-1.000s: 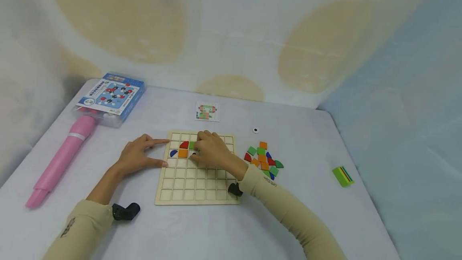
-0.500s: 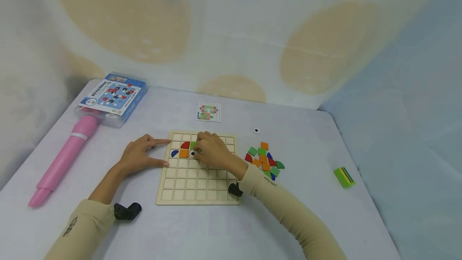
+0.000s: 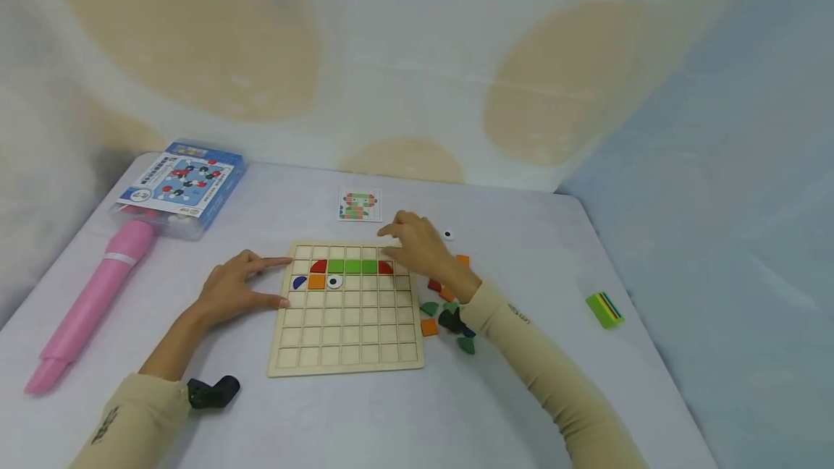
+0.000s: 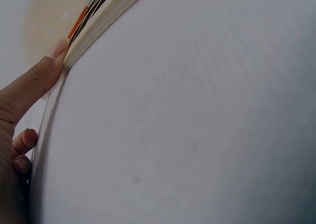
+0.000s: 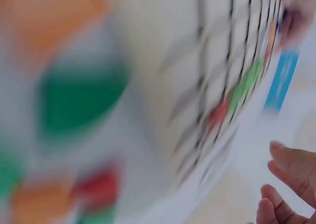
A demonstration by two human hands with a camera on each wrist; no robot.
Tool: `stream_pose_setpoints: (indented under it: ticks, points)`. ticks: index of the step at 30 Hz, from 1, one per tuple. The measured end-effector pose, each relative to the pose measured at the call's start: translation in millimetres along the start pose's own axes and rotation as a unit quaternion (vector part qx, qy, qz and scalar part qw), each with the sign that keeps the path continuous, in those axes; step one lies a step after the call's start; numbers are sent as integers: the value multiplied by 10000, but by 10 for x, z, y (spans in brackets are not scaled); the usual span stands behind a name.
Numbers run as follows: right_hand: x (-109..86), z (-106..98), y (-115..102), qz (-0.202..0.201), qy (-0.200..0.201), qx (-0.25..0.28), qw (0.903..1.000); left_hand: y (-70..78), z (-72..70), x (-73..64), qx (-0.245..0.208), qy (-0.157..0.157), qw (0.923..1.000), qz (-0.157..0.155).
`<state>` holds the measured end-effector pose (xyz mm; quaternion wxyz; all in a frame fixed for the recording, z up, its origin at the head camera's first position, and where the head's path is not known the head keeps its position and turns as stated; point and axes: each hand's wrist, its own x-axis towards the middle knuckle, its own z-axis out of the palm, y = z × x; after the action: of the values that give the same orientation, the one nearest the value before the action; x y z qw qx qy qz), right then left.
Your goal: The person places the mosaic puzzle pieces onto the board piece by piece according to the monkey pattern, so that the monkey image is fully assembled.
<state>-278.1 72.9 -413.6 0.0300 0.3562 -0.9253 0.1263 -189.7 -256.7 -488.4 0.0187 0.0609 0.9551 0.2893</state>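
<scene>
A wooden grid board (image 3: 352, 360) lies on the table. My left hand (image 3: 228, 284) rests at its left edge, thumb and index finger straight and spread; the left wrist view shows the thumb (image 4: 42, 73) against the rim. On the board, a row of green squares (image 3: 352, 266) runs between two red quarter-round tiles (image 3: 319, 266). Below lie a blue half-round tile (image 3: 300, 282), an orange square (image 3: 316, 281) and a white eye tile (image 3: 334, 281). My right hand (image 3: 420, 248) hovers over the board's upper right corner, thumb and index finger apart, nothing between them.
Loose coloured tiles (image 3: 429, 327) lie right of the board, partly under my right forearm. Another eye tile (image 3: 448, 235) sits beyond the right hand. A pattern card (image 3: 360, 205), a blue box (image 3: 189, 183), a pink baton-like object (image 3: 87, 310) and a green block (image 3: 604, 310) surround the board.
My right hand has left the eye tile in the second row and moved up and right to the board's corner, fingers parted. The left hand stays at the left edge.
</scene>
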Motion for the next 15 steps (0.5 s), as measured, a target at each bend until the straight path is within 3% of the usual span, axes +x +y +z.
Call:
stream_pose_setpoints:
  ticks: [3, 8, 11, 15]
  points:
    - [-74, -134, 423, 553, 132, -158, 9983, 3, -6, -2, 30, -32, 10000, -5]
    - [-239, -180, 1002, 1620, -193, -52, 9866, -1, 2, 0, 42, -51, 10000, -11]
    - [-294, -118, 1170, 1902, -401, 65, 9809, -12, 5, 0, -5, -46, 10000, -11]
    - [-291, -11, 1237, 1926, -468, -46, 9802, -30, 20, 4, -72, -26, 10000, -9]
